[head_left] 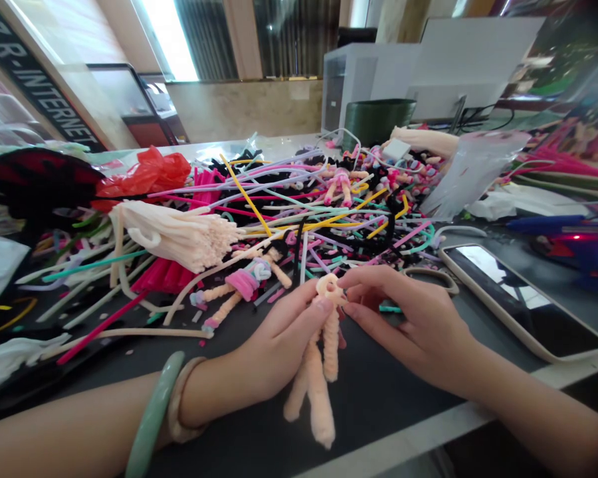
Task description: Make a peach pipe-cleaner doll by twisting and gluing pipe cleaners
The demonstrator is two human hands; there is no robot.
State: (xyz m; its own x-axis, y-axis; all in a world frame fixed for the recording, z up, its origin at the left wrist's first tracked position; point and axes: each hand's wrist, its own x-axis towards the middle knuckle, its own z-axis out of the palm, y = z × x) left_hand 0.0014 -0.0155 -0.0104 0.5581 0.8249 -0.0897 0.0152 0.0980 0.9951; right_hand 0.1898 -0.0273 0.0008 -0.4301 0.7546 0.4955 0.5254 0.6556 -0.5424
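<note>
Peach pipe-cleaner figure in left grip; right grip apparently on loop.

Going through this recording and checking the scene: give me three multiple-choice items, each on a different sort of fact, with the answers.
1. Where does the phone in a beige case lie?
A) To the right of the right hand
B) On the peach bundle
C) Inside the green bin

2. What colour is the smooth bangle on the left wrist?
A) Red
B) Pale green
C) Black

3. What state is the peach pipe-cleaner doll in?
A) Lying untouched
B) Held between the left hand and right hand
C) Hanging from a hook

1: A, it lies face up beside that hand.
2: B, the band shows jade-like green.
3: B, fingers of both hands are at its top.
</note>
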